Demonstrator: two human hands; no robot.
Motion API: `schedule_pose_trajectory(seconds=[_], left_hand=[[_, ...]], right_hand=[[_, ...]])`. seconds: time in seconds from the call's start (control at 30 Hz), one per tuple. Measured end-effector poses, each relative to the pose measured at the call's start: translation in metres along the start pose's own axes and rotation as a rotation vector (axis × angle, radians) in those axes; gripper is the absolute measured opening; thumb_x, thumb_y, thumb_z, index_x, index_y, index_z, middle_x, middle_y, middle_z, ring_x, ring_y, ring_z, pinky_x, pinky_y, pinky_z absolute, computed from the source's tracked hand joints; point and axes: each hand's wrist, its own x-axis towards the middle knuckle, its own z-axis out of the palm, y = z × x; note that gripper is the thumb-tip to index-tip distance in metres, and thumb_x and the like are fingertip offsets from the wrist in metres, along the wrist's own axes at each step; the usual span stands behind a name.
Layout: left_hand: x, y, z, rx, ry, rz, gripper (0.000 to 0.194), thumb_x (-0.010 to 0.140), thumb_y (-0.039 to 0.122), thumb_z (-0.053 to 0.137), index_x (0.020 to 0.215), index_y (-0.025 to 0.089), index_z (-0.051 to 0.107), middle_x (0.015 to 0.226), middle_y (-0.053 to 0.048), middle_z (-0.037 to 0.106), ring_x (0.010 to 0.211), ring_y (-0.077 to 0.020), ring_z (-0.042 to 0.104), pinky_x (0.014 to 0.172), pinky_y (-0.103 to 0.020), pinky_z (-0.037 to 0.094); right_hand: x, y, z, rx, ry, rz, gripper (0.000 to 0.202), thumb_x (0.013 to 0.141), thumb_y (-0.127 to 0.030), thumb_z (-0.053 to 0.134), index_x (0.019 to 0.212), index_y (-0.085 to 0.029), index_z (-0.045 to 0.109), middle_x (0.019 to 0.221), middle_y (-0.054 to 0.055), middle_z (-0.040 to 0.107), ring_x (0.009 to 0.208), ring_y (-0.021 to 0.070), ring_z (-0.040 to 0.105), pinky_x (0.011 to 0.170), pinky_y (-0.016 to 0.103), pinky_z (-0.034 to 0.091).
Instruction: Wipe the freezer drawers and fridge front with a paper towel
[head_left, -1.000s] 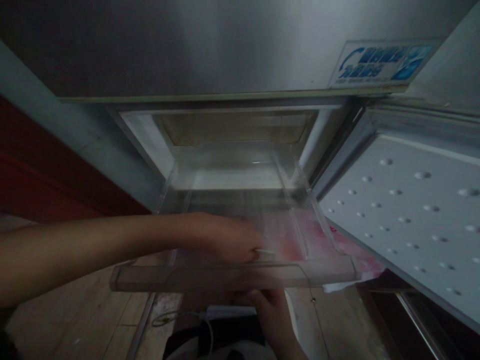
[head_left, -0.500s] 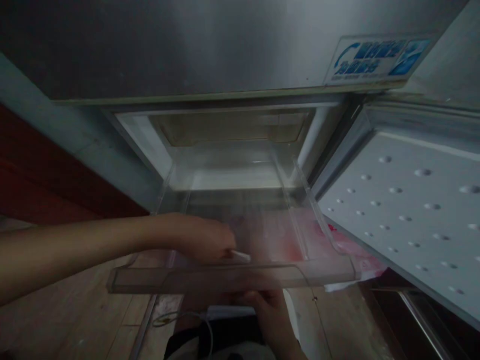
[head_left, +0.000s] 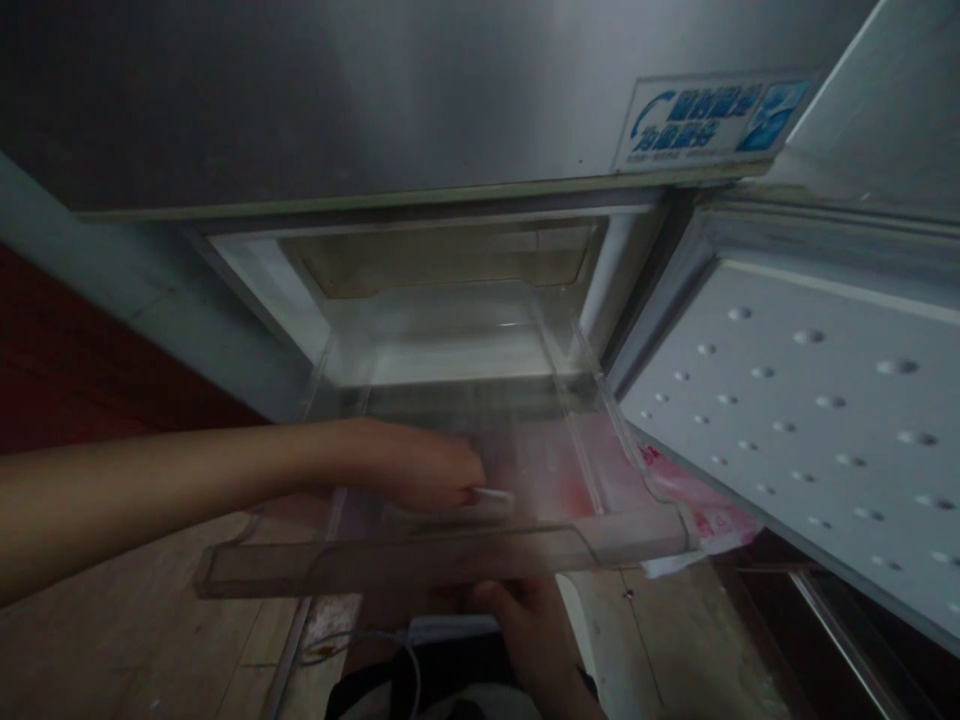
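A clear plastic drawer (head_left: pixel 450 565) is pulled out of a fridge compartment (head_left: pixel 442 260). Inside it, near the front wall, my left hand (head_left: pixel 420 465) is closed round a small white object (head_left: pixel 493 496), whose tip sticks out to the right over the drawer floor. Below the drawer front, my right hand (head_left: pixel 517 620) reaches up from the bottom of the view; its thumb shows, while its fingers are partly hidden behind the drawer front, so its hold cannot be made out. The drawer bottom looks misty.
The fridge door (head_left: pixel 810 400) hangs open at the right. A pink plastic bag (head_left: pixel 697 500) lies beneath the drawer. Above is a closed metallic door with a sticker (head_left: pixel 712 120). A white device (head_left: pixel 454 628) with a cable rests on my lap. A red surface (head_left: pixel 90 360) stands left.
My left hand has moved slightly right and toward the fridge with the white object. The view has shifted a little, so the fridge and door appear further left. My right hand stays below the drawer front.
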Motion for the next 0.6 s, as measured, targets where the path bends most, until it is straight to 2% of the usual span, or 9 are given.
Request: schedule_pose_trajectory(seconds=[0.13, 0.2, 0.27, 0.33, 0.4, 0.53, 0.6], left_hand=[[0.058, 0.033, -0.03, 0.119, 0.078, 0.202, 0.03, 0.093, 0.017, 0.041, 0.097, 0.007, 0.069, 0.098, -0.016, 0.072, 0.08, -0.0178, 0.065, 0.066, -0.025, 0.043], [0.074, 0.046, -0.038, 0.161, 0.106, 0.256, 0.028, 0.093, 0.016, 0.043, 0.098, 0.005, 0.068, 0.101, -0.016, 0.072, 0.085, -0.0183, 0.064, 0.069, -0.025, 0.044], [0.079, 0.051, -0.04, 0.173, 0.117, 0.298, 0.027, 0.092, 0.016, 0.043, 0.097, 0.007, 0.068, 0.101, -0.015, 0.072, 0.086, -0.0182, 0.064, 0.071, -0.025, 0.044], [0.073, 0.045, -0.036, 0.14, 0.097, 0.311, 0.025, 0.092, 0.015, 0.044, 0.095, 0.01, 0.068, 0.097, -0.012, 0.073, 0.083, -0.0168, 0.063, 0.069, -0.024, 0.044], [0.058, 0.029, -0.028, 0.085, 0.055, 0.26, 0.026, 0.091, 0.014, 0.044, 0.092, 0.011, 0.069, 0.092, -0.011, 0.073, 0.078, -0.0157, 0.063, 0.067, -0.023, 0.043], [0.008, -0.007, 0.004, -0.067, 0.009, 0.067, 0.029, 0.092, 0.017, 0.042, 0.089, 0.011, 0.07, 0.089, -0.011, 0.073, 0.074, -0.0153, 0.063, 0.063, -0.022, 0.041], [-0.022, -0.018, 0.022, -0.207, -0.009, -0.063, 0.029, 0.092, 0.02, 0.043, 0.089, 0.014, 0.071, 0.087, -0.007, 0.074, 0.071, -0.0135, 0.063, 0.062, -0.02, 0.041]], right_hand=[[0.0, -0.001, 0.001, 0.002, -0.01, -0.017, 0.013, 0.062, -0.02, 0.064, 0.068, -0.023, 0.075, 0.069, 0.0, 0.072, 0.067, 0.0166, 0.068, 0.065, 0.022, 0.055], [0.0, -0.001, 0.001, -0.012, -0.01, -0.014, 0.013, 0.061, -0.021, 0.063, 0.067, -0.022, 0.075, 0.07, 0.001, 0.072, 0.068, 0.0177, 0.068, 0.064, 0.023, 0.055], [0.0, 0.0, 0.0, -0.015, -0.025, -0.008, 0.012, 0.061, -0.023, 0.063, 0.065, -0.022, 0.075, 0.068, 0.001, 0.071, 0.066, 0.0177, 0.068, 0.063, 0.023, 0.055], [0.001, 0.003, -0.001, -0.003, -0.026, -0.019, 0.012, 0.062, -0.024, 0.063, 0.065, -0.021, 0.075, 0.066, 0.001, 0.071, 0.063, 0.0165, 0.066, 0.063, 0.023, 0.055], [0.001, 0.007, -0.002, 0.011, -0.015, -0.037, 0.012, 0.063, -0.023, 0.064, 0.066, -0.022, 0.075, 0.066, 0.0, 0.071, 0.062, 0.0153, 0.066, 0.063, 0.022, 0.055], [0.001, 0.008, -0.002, 0.001, -0.01, -0.032, 0.01, 0.065, -0.025, 0.065, 0.064, -0.022, 0.073, 0.063, 0.0, 0.069, 0.061, 0.0151, 0.065, 0.063, 0.022, 0.054], [0.001, 0.006, -0.001, -0.034, -0.017, -0.008, 0.012, 0.065, -0.029, 0.065, 0.063, -0.021, 0.073, 0.062, 0.001, 0.069, 0.063, 0.0168, 0.065, 0.064, 0.024, 0.055]])
